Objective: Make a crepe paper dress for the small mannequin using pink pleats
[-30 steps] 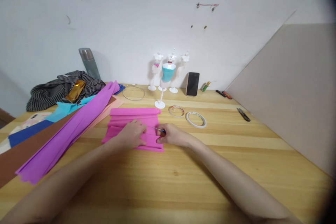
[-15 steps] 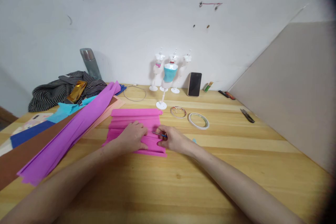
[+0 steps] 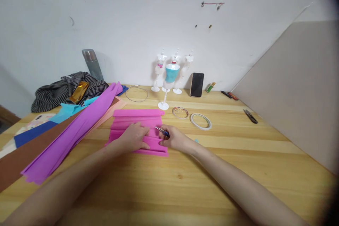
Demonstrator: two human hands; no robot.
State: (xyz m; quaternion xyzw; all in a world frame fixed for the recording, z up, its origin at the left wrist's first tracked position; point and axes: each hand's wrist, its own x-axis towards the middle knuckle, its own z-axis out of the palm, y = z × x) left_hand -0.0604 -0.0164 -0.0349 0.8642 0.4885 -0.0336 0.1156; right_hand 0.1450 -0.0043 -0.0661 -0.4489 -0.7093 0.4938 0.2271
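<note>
A folded sheet of bright pink crepe paper [image 3: 137,113] lies on the table in front of me, ridged with crosswise folds. My left hand [image 3: 135,136] rests on its middle, fingers laid out and thumb apart, pressing it down. At the paper's right side, my right hand [image 3: 171,137] is closed around small scissors [image 3: 162,131]. Their metal tip points up and left over the pink paper, and the dark blue handles are mostly covered by my fingers. Whether the blades are apart is too small to tell.
White mini dress forms [image 3: 163,105] stand behind the paper, the front one wrapped in turquoise. Nearby are tape rolls [image 3: 201,122], a phone [image 3: 197,84] and snips [image 3: 250,116]. Purple crepe paper [image 3: 71,134], striped cloth [image 3: 50,93] and a leaning flask [image 3: 92,65] fill the left.
The scissors in my right hand have tilted, their tip rising and showing more metal. My left hand stays on the pink paper. The whole view has shifted very slightly.
</note>
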